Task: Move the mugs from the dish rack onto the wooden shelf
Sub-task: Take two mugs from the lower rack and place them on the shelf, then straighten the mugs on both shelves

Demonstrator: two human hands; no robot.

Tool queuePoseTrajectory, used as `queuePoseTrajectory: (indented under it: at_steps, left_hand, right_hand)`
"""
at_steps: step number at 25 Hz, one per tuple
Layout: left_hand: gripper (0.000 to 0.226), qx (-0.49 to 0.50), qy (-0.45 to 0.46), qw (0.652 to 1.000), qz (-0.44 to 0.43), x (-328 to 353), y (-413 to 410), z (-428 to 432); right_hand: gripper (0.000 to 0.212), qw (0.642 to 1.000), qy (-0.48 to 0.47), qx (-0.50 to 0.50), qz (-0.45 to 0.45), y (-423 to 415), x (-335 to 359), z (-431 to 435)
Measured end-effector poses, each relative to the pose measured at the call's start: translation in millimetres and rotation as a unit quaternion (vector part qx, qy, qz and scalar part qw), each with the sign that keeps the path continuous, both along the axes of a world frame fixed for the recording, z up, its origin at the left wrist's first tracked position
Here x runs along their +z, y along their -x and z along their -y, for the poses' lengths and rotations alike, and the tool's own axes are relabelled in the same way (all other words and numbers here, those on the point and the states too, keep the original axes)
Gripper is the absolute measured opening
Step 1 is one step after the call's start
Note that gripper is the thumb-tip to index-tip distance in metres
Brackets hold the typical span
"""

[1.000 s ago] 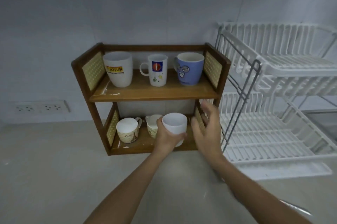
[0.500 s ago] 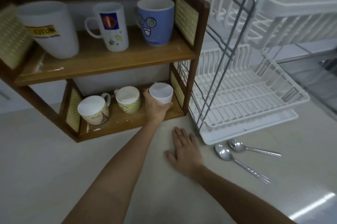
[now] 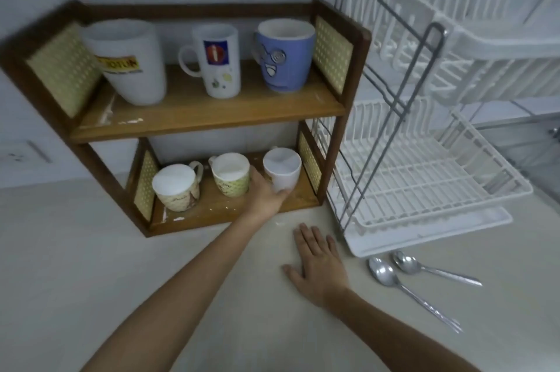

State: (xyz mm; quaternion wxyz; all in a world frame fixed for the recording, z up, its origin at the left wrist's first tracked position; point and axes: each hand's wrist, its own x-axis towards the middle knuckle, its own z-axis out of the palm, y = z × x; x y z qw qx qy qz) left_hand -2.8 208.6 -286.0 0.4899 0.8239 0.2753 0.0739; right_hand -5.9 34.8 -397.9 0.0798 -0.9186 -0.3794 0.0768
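A two-level wooden shelf (image 3: 209, 111) stands on the counter. Its top board holds a big white mug (image 3: 130, 62), a tall white mug with a blue logo (image 3: 218, 59) and a blue mug (image 3: 285, 53). On the bottom board are two patterned cream mugs (image 3: 177, 188) (image 3: 231, 173) and a plain white mug (image 3: 282, 168) at the right end. My left hand (image 3: 265, 194) reaches into the bottom level and wraps the white mug's lower side. My right hand (image 3: 318, 262) lies flat on the counter, fingers spread. The white dish rack (image 3: 424, 177) to the right holds no mugs.
Two metal spoons (image 3: 385, 273) (image 3: 409, 262) lie on the counter in front of the rack's drip tray (image 3: 433, 235). A wall socket (image 3: 18, 155) is at the far left. The pale countertop (image 3: 91, 265) stretches in front of the shelf.
My left hand carried the white mug into the bottom level and set it at the right end. My right hand dropped from mid-air to rest flat on the counter.
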Motion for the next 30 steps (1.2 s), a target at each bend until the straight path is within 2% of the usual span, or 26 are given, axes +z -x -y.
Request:
queuePoseTrajectory:
  at_steps: [2, 4, 6, 8, 9, 10, 11, 12, 13, 14, 16, 17, 18, 23, 26, 28, 30]
  left_hand:
    - [0.071, -0.17, -0.016, 0.984, -0.048, 47.8, 35.7, -21.2]
    - [0.051, -0.277, -0.03, 0.959, -0.053, 107.7, 68.5, -50.8]
    - [0.043, -0.245, -0.05, 0.967, 0.048, 175.4, 92.9, -79.1]
    - [0.041, -0.121, -0.137, 0.966, 0.184, 231.2, 103.1, -104.8]
    - [0.046, -0.063, -0.191, 0.956, 0.215, 252.6, 102.8, -117.6]
    - [0.053, -0.031, -0.241, 0.948, 0.205, 267.2, 99.3, -128.3]
    - [0.062, -0.025, -0.289, 0.946, 0.145, 277.6, 94.0, -138.6]
    - [0.07, -0.039, -0.339, 0.939, 0.041, 282.5, 86.9, -148.3]
    - [0.076, -0.063, -0.383, 0.919, -0.07, 282.8, 80.5, -156.3]
    - [0.079, -0.084, -0.411, 0.894, -0.155, 279.8, 75.8, -161.3]
    - [0.081, -0.094, -0.428, 0.873, -0.213, 272.1, 69.6, -168.4]
    - [0.083, -0.086, -0.427, 0.876, -0.207, 266.6, 66.6, -171.8]
    - [0.086, -0.07, -0.433, 0.878, -0.19, 262.4, 65.2, -175.0]
    - [0.082, -0.028, -0.487, 0.858, -0.16, 255.2, 62.9, -178.0]
    - [0.078, -0.039, -0.505, 0.842, -0.186, 257.4, 59.9, -177.8]
    - [0.083, -0.045, -0.506, 0.834, -0.218, 260.2, 58.9, -176.7]
    - [0.093, -0.049, -0.491, 0.843, -0.215, 262.8, 57.1, -172.9]
  right_hand:
    - [0.08, 0.999, 0.001, 0.004, -0.035, -4.5, 16.0, -10.1]
    - [0.068, 0.991, -0.076, 0.023, -0.112, -12.0, 52.5, -21.4]
    - [0.042, 0.963, -0.228, 0.07, -0.124, -15.8, 112.2, -36.8]
    - [0.022, 0.922, -0.358, 0.135, -0.065, -17.8, 185.3, -60.8]
    - [0.019, 0.901, -0.4, 0.165, -0.015, -20.9, 222.8, -76.6]
    - [0.021, 0.886, -0.423, 0.185, 0.035, -25.2, 258.7, -93.8]
    - [0.026, 0.88, -0.428, 0.191, 0.08, -30.6, 293.5, -112.9]
    - [0.034, 0.887, -0.405, 0.184, 0.123, -37.6, 323.2, -131.8]
    - [0.046, 0.909, -0.341, 0.171, 0.167, -46.4, 347.5, -148.9]
    - [0.058, 0.937, -0.237, 0.155, 0.205, -56.2, 365.7, -163.5]
    - [0.079, 0.963, -0.025, 0.137, 0.229, -72.1, 380.9, -182.6]
    - [0.085, 0.968, 0.035, 0.142, 0.206, -77.8, 378.6, -186.6]
    - [0.086, 0.971, 0.055, 0.151, 0.175, -82.2, 373.6, -190.7]
    - [0.073, 0.977, -0.017, 0.182, 0.109, -87.8, 361.5, -194.0]
    - [0.072, 0.98, -0.025, 0.187, 0.063, -88.0, 359.3, -189.9]
    - [0.079, 0.978, -0.018, 0.204, 0.029, -92.7, 367.8, -180.6]
    - [0.072, 0.98, -0.051, 0.191, 0.006, -107.2, 381.1, -170.0]
